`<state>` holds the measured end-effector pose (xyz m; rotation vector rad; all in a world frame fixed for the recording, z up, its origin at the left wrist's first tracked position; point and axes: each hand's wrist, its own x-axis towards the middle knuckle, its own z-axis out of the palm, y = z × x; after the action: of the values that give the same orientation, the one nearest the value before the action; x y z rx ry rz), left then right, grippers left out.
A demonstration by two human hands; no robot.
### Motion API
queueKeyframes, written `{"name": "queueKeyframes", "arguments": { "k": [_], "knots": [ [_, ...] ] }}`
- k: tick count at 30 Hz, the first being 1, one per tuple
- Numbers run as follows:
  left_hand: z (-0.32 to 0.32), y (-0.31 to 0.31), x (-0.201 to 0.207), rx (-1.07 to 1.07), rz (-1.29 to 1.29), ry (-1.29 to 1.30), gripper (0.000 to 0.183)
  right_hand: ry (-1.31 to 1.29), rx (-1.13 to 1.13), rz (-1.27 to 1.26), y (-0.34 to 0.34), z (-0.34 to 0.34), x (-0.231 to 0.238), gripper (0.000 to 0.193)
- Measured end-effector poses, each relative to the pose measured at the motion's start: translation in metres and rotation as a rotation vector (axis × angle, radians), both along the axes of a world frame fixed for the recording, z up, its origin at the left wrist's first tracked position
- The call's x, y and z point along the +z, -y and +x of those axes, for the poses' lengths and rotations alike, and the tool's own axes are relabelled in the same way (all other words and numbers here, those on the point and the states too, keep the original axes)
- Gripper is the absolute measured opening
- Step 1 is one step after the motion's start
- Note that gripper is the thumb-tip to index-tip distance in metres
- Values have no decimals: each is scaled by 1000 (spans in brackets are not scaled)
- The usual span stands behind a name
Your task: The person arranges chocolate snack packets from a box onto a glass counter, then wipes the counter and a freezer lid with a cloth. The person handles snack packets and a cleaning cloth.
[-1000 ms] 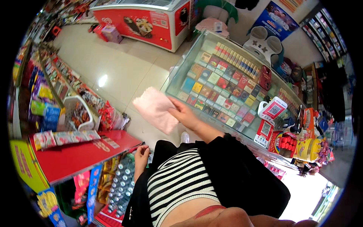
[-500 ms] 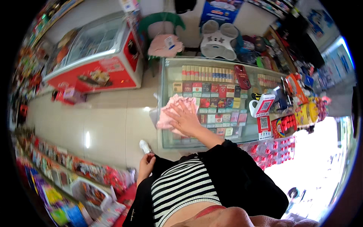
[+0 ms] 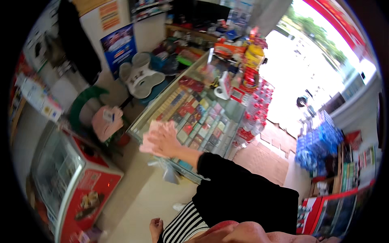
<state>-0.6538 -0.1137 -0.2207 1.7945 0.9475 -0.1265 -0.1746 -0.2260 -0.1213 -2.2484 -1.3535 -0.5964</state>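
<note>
Cloth (image 3: pixel 145 147), pink, is covered by the right hand (image 3: pixel 164 141), fingers apart, at the worktop's (image 3: pixel 232 115) corner, left of centre; whether the left hand (image 3: pixel 156 229), bottom left of centre, is closed cannot be told.

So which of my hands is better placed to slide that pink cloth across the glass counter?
Probably your right hand: it lies spread on the pink cloth at the edge of the glass counter, while your left hand hangs low, away from both.
</note>
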Motion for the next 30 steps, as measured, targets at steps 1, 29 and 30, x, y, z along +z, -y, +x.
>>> {"name": "queueKeyframes", "arguments": {
  "k": [1, 29, 30],
  "knots": [
    [-8, -30, -28, -32, 31, -68, 27, -103, 30, -50, 17, -13, -3, 53],
    [634, -56, 199, -1035, 607, 997, 69, -475, -458, -176, 21, -32, 25, 73],
    [661, -44, 193, -1060, 610, 1006, 77, -496, -446, -165, 16, -34, 27, 74]
  ]
}}
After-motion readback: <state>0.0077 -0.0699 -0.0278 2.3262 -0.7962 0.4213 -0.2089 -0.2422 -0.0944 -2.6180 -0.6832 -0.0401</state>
